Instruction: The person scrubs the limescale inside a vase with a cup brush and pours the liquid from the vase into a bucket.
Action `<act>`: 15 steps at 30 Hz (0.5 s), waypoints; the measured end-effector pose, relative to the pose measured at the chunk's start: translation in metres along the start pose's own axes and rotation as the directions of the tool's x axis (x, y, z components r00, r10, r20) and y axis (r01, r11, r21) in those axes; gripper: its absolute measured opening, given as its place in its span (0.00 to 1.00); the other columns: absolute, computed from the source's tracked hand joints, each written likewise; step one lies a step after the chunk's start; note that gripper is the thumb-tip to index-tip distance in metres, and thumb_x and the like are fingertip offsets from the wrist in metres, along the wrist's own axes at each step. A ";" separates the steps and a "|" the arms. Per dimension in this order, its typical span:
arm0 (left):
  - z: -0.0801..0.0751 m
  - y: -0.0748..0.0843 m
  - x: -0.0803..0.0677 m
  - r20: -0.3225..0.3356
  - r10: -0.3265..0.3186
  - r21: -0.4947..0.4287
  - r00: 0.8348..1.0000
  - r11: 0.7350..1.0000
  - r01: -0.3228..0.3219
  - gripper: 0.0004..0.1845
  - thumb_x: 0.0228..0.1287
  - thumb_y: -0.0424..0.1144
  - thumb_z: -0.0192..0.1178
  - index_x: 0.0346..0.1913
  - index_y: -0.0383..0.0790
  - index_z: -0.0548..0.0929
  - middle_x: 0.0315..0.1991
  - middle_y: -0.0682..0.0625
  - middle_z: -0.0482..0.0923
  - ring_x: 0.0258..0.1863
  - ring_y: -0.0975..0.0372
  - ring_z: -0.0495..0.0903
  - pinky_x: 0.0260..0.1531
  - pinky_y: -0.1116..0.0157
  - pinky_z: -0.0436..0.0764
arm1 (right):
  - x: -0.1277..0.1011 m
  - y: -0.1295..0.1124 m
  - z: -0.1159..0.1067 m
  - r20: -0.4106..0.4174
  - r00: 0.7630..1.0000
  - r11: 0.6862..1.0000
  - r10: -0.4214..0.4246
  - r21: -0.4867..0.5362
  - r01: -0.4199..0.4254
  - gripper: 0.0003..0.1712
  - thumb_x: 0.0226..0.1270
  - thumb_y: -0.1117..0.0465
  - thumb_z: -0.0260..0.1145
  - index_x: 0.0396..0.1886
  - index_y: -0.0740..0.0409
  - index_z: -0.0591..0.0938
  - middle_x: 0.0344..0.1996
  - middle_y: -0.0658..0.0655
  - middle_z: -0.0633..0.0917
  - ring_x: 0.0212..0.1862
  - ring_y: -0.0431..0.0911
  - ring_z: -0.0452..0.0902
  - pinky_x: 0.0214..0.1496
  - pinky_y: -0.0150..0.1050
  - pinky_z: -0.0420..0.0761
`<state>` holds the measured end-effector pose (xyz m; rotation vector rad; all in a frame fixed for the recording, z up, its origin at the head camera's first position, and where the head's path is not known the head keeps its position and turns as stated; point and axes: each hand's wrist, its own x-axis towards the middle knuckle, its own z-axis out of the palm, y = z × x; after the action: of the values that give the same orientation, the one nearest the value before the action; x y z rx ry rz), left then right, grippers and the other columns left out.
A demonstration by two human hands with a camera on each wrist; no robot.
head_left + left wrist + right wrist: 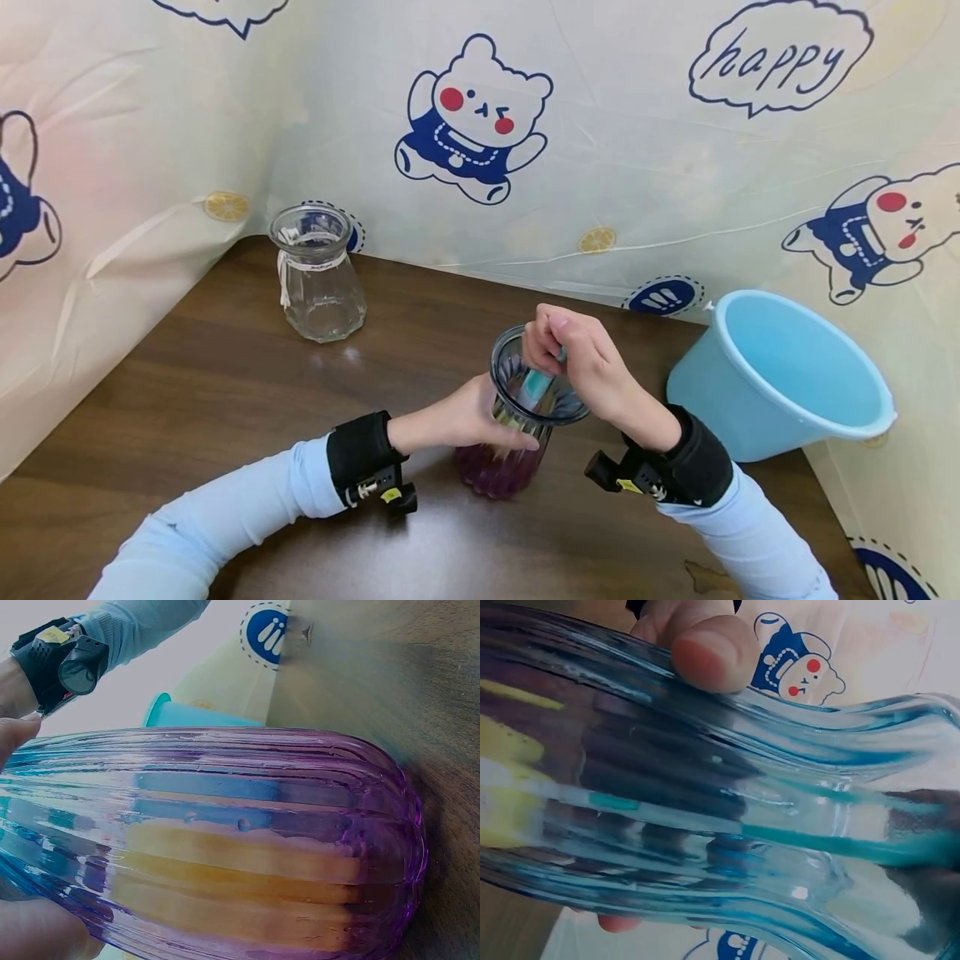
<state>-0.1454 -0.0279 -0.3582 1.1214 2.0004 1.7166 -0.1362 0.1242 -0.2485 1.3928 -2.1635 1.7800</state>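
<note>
A ribbed glass vase [498,473], purple low down and bluish at its flared rim, stands tilted on the table. My left hand [474,414] grips it below the neck, the thumb across its near side. With curled fingers my right hand [588,360] holds the teal handle [536,387] of a sponge bottle brush at the vase mouth. Through the glass, the left wrist view shows the brush's yellow-orange and blue sponge head [232,889] down inside. The right wrist view shows its teal-and-white shaft [682,819] running along the vase. My right fingertips are partly hidden.
A clear glass vase [326,296] with a string round its neck stands at the back left of the brown wooden table [225,400]. At the right is a tilted light-blue bucket [723,383]. A printed cloth [615,167] hangs behind and along the sides.
</note>
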 end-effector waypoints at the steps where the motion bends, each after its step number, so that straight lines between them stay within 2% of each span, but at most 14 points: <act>1: 0.000 0.000 0.000 0.003 0.004 -0.006 1.000 1.000 -0.004 0.35 0.45 0.31 0.69 0.57 0.33 0.63 0.50 0.43 0.72 0.45 0.62 0.72 0.46 0.67 0.74 | -0.001 -0.001 0.000 -0.013 1.000 1.000 -0.013 0.008 0.013 0.18 0.68 0.66 0.30 0.17 0.60 0.58 0.11 0.53 0.61 0.16 0.44 0.59 0.20 0.39 0.62; 5: 0.001 -0.001 0.000 0.009 0.022 -0.020 1.000 1.000 -0.022 0.35 0.45 0.30 0.69 0.57 0.33 0.64 0.50 0.43 0.73 0.45 0.62 0.72 0.47 0.67 0.74 | 0.001 -0.009 0.001 -0.039 0.996 0.996 -0.075 0.038 0.077 0.20 0.69 0.65 0.30 0.16 0.59 0.58 0.10 0.53 0.60 0.15 0.43 0.58 0.18 0.36 0.61; 10: 0.001 0.001 0.000 -0.010 0.014 -0.026 1.000 1.000 -0.014 0.33 0.45 0.31 0.69 0.55 0.33 0.66 0.48 0.44 0.74 0.45 0.64 0.73 0.46 0.67 0.74 | 0.008 -0.021 -0.004 -0.005 0.987 0.984 -0.163 0.071 0.163 0.21 0.73 0.60 0.35 0.17 0.61 0.57 0.10 0.54 0.59 0.15 0.44 0.57 0.19 0.35 0.60; 15: 0.003 0.003 -0.001 -0.038 -0.001 0.010 0.999 1.000 0.001 0.34 0.43 0.33 0.71 0.55 0.34 0.66 0.44 0.46 0.76 0.41 0.66 0.73 0.44 0.68 0.74 | -0.016 0.062 -0.053 0.059 0.982 0.974 -0.177 0.153 0.166 0.20 0.70 0.59 0.31 0.19 0.60 0.61 0.12 0.53 0.64 0.17 0.46 0.63 0.21 0.41 0.66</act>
<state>-0.1418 -0.0260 -0.3565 1.0985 2.0342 1.7418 -0.1916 0.1739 -0.2868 1.6454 -1.9075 1.8853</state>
